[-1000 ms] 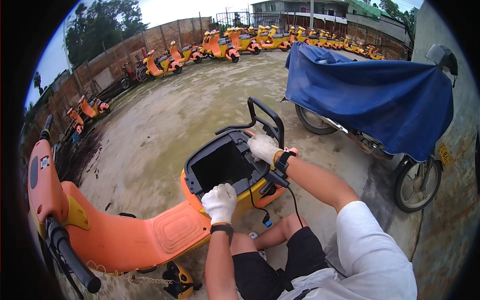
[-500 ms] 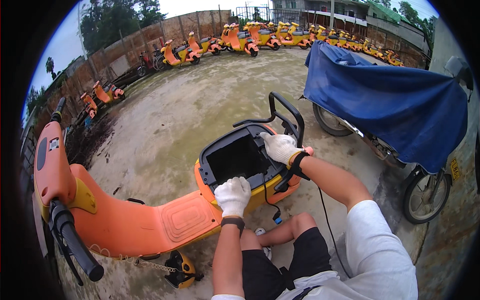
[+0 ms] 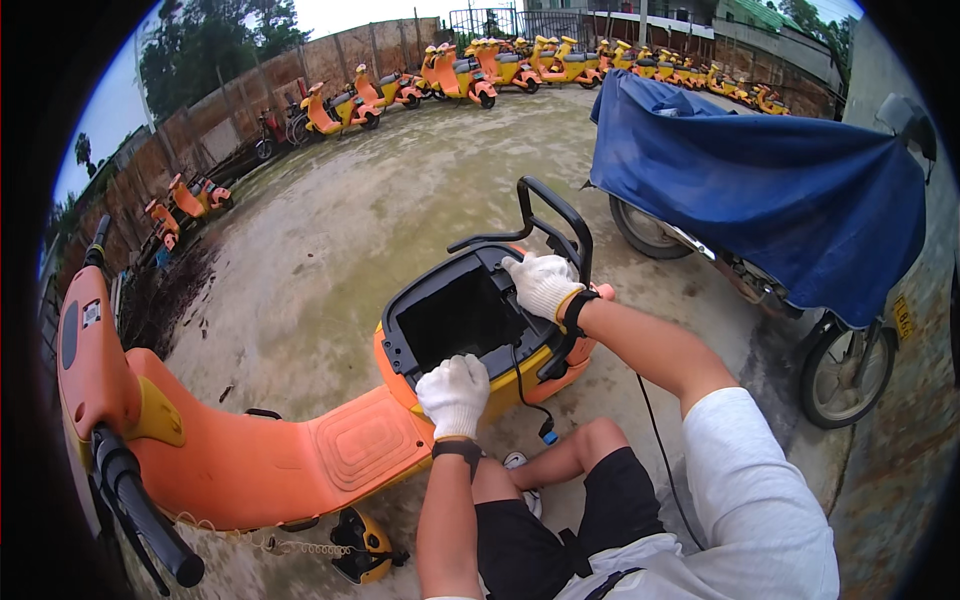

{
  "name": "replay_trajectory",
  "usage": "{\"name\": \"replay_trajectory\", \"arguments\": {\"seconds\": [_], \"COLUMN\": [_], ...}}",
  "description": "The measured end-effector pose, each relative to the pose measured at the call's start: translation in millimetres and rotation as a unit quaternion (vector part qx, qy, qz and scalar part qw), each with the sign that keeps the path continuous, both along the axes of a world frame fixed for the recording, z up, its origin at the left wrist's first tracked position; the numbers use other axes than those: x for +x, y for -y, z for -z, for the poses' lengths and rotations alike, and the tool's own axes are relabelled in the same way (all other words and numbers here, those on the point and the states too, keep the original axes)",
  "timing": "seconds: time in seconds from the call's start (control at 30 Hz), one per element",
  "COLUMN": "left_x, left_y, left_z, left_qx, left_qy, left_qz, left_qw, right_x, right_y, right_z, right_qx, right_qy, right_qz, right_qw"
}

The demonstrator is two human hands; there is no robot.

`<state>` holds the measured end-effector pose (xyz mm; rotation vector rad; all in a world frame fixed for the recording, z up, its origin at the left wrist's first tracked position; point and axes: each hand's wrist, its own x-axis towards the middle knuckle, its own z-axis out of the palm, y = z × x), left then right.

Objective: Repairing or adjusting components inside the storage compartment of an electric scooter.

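Note:
An orange and yellow electric scooter [image 3: 290, 455] stands in front of me with its seat opening uncovered. The opening is an open compartment [image 3: 400, 357] with a black rim and a dark inside. My left hand [image 3: 453, 394], in a white knitted glove, is curled over the near rim, its fingertips partly hidden. At the right side of the rim, my right hand [image 3: 547, 286], gloved too, is closed on the edge with its thumb lying toward the opening. A black cable with a blue connector [image 3: 547, 434] hangs down the scooter's near side.
A black rear rack [image 3: 560, 225] rises behind the compartment. On the ground lies a yellow and black helmet [image 3: 365, 547], tied by a coiled cord. To the right stands a vehicle under a blue cover [image 3: 760, 190]. Several parked scooters [image 3: 460, 72] line the far wall.
The whole view has shifted slightly, so the scooter and surroundings sit a little further left and up. Both hands stay at the same places on the rim.

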<state>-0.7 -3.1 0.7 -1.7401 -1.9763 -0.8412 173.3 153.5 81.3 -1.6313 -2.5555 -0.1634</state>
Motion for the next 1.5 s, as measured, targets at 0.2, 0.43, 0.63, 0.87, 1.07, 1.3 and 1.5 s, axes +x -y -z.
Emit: {"name": "replay_trajectory", "arguments": {"seconds": [0.2,0.43,0.63,0.87,1.07,1.3,1.5], "left_x": [0,0,0,0,-1,-1,-2], "left_y": [0,-1,-1,-1,-1,-2,-1], "left_z": [1,2,3,4,6,5,4], "left_qx": [-0.007,-0.009,0.008,0.033,0.007,0.009,0.015], "left_qy": [0.0,-0.005,-0.014,-0.014,-0.009,-0.013,-0.017], "left_qz": [0.0,-0.002,-0.003,0.001,-0.002,-0.005,0.002], "left_qw": [1.0,1.0,1.0,0.999,1.0,1.0,1.0], "right_x": [6,11,6,5,9,12,11], "right_y": [-3,-5,-6,-12,-15,-4,-22], "right_z": [-1,0,2,21,19,13,36], "right_qx": [-0.06,-0.014,-0.035,-0.007,0.023,-0.084,0.016], "right_qy": [-0.071,-0.029,-0.024,-0.114,-0.09,-0.23,0.004], "right_qz": [0.041,-0.027,0.028,0.06,0.013,0.125,0.045], "right_qw": [0.995,0.999,0.999,0.992,0.996,0.961,0.999]}}
